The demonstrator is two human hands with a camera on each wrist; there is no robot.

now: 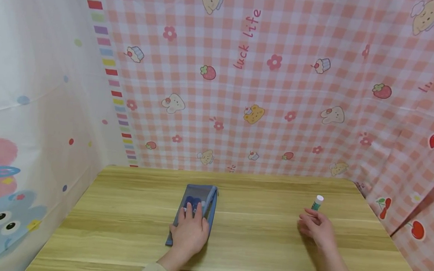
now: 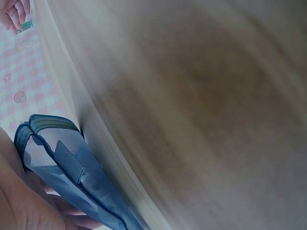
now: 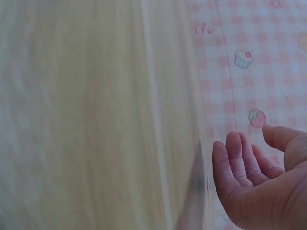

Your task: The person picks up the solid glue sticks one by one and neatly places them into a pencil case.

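Observation:
A blue zippered mesh pouch (image 1: pixel 197 191) lies on the left half of the table, its zipper side toward the right. Something dark blue (image 1: pixel 193 201) shows through the mesh. My left hand (image 1: pixel 191 230) rests on the pouch with its fingers spread over it. In the left wrist view the pouch (image 2: pixel 91 177) stands beside the palm. On the right half is an upright glue stick (image 1: pixel 316 203) with a white cap and green label. Just in front of it is my right hand (image 1: pixel 320 231), fingers loosely bent. The right wrist view shows this hand (image 3: pixel 259 187) holding nothing.
The table (image 1: pixel 251 238) has a light wood-grain top. Behind it hangs a pink checked cloth (image 1: pixel 273 89) that meets the back edge. A white cloth with cartoon figures (image 1: pixel 45 98) hangs on the left side.

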